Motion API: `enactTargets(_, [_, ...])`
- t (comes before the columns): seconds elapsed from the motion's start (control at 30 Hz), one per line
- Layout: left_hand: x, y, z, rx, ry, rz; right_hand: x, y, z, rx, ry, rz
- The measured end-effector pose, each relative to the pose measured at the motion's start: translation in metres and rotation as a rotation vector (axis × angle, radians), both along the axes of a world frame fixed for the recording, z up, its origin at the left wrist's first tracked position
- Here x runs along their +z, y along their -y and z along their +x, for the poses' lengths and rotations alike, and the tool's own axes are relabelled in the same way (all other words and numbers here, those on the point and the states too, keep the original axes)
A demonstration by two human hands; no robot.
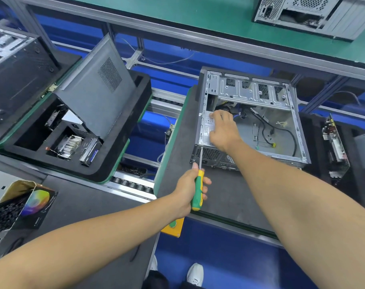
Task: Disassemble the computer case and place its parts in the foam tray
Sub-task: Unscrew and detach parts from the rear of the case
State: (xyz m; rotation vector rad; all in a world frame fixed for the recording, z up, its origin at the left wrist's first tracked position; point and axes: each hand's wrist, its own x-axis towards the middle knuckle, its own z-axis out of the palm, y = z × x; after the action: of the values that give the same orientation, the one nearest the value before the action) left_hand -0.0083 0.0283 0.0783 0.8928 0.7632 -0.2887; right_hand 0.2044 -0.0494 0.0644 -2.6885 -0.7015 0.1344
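A person is standing at a workbench w/ both bare forearms reaching fwd. The left hand (190, 189) is wrapping its fingers tight round the green-and-yellow plastic handle of a screwdriver (198, 187), thumb up along the handle; its metal shaft is pointing up at the near left corner of the open grey steel computer case (258, 122). The right hand (223, 129) is reaching over the rear wall into the case and lying palm down on the silver power supply box w/ white label (208, 125), fingers bent over its top edge; whether they're actually gripping it I cannot tell.

The case is lying on its side on a dark grey mat (198, 184), side panel off, black cables (281, 132) loose on its floor.

To the left, well apart across a roller conveyor (133, 184), the black foam tray (106, 172) is holding a dark grey metal side panel (96, 101) standing tilted in a slot, plus a finned metal heatsink (70, 146) and a hard drive (91, 150) in the near pockets. A circuit board (334, 149) is standing on edge at the right. Another case (310, 13) is sitting on the green shelf behind.
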Motion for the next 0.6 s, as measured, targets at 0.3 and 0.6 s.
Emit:
enactTargets(0.3, [-0.011, -0.003, -0.005, 0.021, 0.019, 0.159, 0.002, 0.0, -0.002, -0.01, -0.012, 0.009])
enactTargets(0.6, [-0.007, -0.007, -0.002, -0.106, -0.025, 0.13, 0.001, 0.0, -0.002, -0.008, -0.004, 0.025])
